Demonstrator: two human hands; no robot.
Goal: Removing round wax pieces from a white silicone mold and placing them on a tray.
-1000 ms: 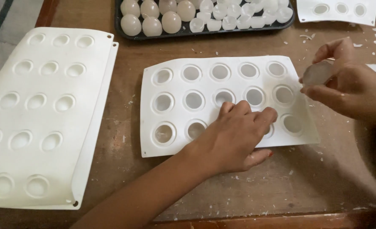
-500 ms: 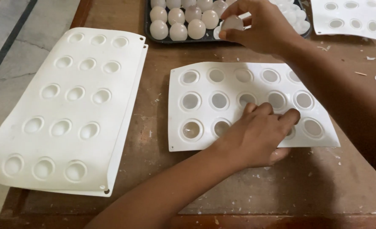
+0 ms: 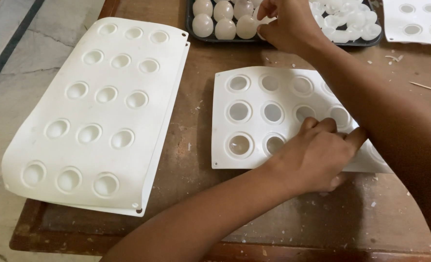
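Left hand point(image 3: 317, 155) rests curled on the white mould point(image 3: 254, 121) lying on the table point(image 3: 196, 87), fingers seemingly pinching its surface. Right hand point(image 3: 286, 24) grips a translucent half-shell point(image 3: 263, 22) over the dark tray point(image 3: 190, 22).

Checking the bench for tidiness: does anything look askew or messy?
Yes. The stacked moulds at left overhang the table edge, sagging at the near corner, and white crumbs litter the wood beside the tray.

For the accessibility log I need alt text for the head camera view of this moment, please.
The left hand presses on a white silicone mould with round cavities on a wooden table, while the right hand places a pale half-sphere piece at a dark tray of similar shells. A stack of larger white moulds overhangs the table's left edge.
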